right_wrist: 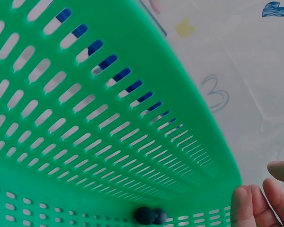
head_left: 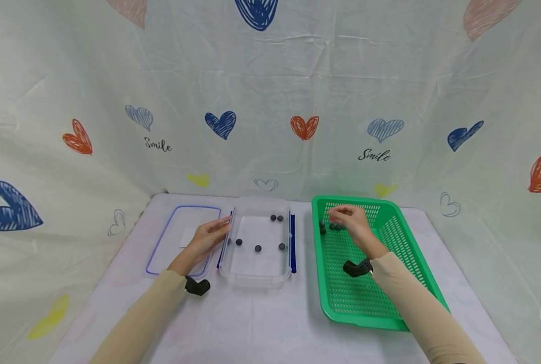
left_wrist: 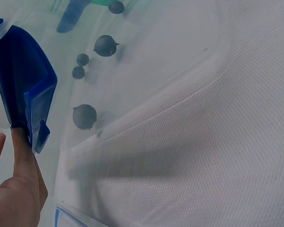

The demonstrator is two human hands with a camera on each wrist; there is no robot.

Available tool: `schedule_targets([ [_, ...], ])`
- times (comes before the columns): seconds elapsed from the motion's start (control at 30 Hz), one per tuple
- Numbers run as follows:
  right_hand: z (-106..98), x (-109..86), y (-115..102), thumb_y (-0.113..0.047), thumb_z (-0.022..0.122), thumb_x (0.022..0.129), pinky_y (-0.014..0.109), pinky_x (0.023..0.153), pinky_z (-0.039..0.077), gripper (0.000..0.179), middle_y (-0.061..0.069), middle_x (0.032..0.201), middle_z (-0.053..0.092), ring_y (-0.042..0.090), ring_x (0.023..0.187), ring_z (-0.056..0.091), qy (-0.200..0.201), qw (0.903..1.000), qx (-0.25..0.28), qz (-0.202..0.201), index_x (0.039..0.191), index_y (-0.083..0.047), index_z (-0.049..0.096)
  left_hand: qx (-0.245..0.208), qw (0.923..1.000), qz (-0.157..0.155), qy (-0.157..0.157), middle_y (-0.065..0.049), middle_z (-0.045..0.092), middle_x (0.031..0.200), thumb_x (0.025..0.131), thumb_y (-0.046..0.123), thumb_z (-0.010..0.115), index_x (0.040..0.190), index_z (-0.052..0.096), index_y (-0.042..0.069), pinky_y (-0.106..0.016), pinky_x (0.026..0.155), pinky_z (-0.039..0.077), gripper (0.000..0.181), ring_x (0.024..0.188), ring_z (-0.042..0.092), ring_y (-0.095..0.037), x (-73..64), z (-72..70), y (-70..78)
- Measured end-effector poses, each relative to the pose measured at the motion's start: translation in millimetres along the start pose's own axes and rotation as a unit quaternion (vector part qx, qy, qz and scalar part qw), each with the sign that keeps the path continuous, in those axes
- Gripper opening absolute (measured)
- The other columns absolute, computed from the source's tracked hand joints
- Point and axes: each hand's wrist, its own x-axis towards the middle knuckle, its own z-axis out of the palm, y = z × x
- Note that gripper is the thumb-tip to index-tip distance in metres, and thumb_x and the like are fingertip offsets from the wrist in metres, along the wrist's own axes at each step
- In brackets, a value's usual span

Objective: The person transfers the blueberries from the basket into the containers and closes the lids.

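At the left side of a clear plastic box (head_left: pixel 254 263), my left hand (head_left: pixel 205 240) rests its extended fingers against the rim, touching a blue side latch (left_wrist: pixel 40 90) that hangs outward. Several small dark balls (head_left: pixel 258 248) lie spread over the box floor; in the left wrist view some show little pointed nubs. Over the far left part of a green slotted basket (head_left: pixel 322 283), my right hand (head_left: pixel 354 222) hovers with fingers loosely bent, thumb apart from them and nothing between. Several more dark balls (right_wrist: pixel 149 215) sit together in the basket's far left corner, below those fingers.
A clear lid (head_left: pixel 166 242) with a blue rim lies flat left of the box, partly behind my left hand. Another blue latch (head_left: pixel 293 242) sticks out on the box's right side, facing the basket. A heart-patterned sheet (head_left: pixel 261 151) hangs behind the table.
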Motion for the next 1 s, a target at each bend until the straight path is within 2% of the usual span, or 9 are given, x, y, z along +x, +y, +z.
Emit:
schedule_targets([
  [0.13, -1.2, 0.2, 4.6, -0.013, 0.068, 0.097, 0.030, 0.083, 0.058, 0.031, 0.004, 0.096, 0.068, 0.021, 0.092, 0.066, 0.006, 0.9997, -0.020, 0.009, 0.118, 0.009, 0.062, 0.001, 1.0000, 0.002, -0.001, -0.021, 0.039, 0.153, 0.101, 0.017, 0.063, 0.149, 0.043, 0.001, -0.019, 0.101, 0.046, 0.054, 0.117, 0.053, -0.007, 0.7, -0.1, -0.8],
  [0.43, 0.8, 3.3, 18.2, -0.006, 0.065, 0.097, 0.053, 0.096, 0.052, 0.027, 0.019, 0.105, 0.066, 0.033, 0.095, 0.065, 0.014, 0.9982, -0.059, -0.005, 0.115, 0.014, 0.062, -0.002, 1.0000, 0.000, 0.001, -0.020, 0.039, 0.152, 0.101, 0.016, 0.062, 0.149, 0.044, 0.002, -0.020, 0.101, 0.046, 0.053, 0.115, 0.055, -0.006, 0.6, 0.8, 0.6],
  [0.6, 1.2, 5.3, 29.7, -0.003, 0.064, 0.096, 0.053, 0.094, 0.054, 0.023, 0.021, 0.106, 0.066, 0.040, 0.099, 0.063, 0.021, 0.9950, -0.098, -0.007, 0.113, 0.014, 0.065, 0.000, 1.0000, -0.003, 0.001, -0.020, 0.040, 0.152, 0.101, 0.016, 0.062, 0.149, 0.044, 0.002, -0.020, 0.102, 0.045, 0.053, 0.116, 0.054, -0.007, -0.6, 0.5, 1.1],
  [0.8, 3.8, 8.1, 37.9, 0.000, 0.064, 0.095, 0.051, 0.093, 0.054, 0.026, 0.024, 0.110, 0.064, 0.040, 0.103, 0.061, 0.019, 0.9920, -0.125, -0.008, 0.116, 0.015, 0.063, 0.001, 1.0000, -0.004, 0.000, -0.020, 0.039, 0.153, 0.101, 0.017, 0.062, 0.149, 0.044, 0.003, -0.023, 0.105, 0.043, 0.053, 0.121, 0.052, -0.010, -0.7, 0.7, 2.1],
  [1.0, 8.9, 9.7, 42.7, -0.005, 0.067, 0.094, 0.052, 0.092, 0.053, 0.027, 0.022, 0.114, 0.064, 0.038, 0.108, 0.058, 0.028, 0.9865, -0.161, 0.006, 0.117, 0.011, 0.064, 0.004, 1.0000, -0.004, -0.002, -0.019, 0.038, 0.154, 0.101, 0.018, 0.062, 0.150, 0.043, 0.004, -0.025, 0.107, 0.041, 0.054, 0.126, 0.049, -0.013, 0.1, 0.5, 1.4],
])
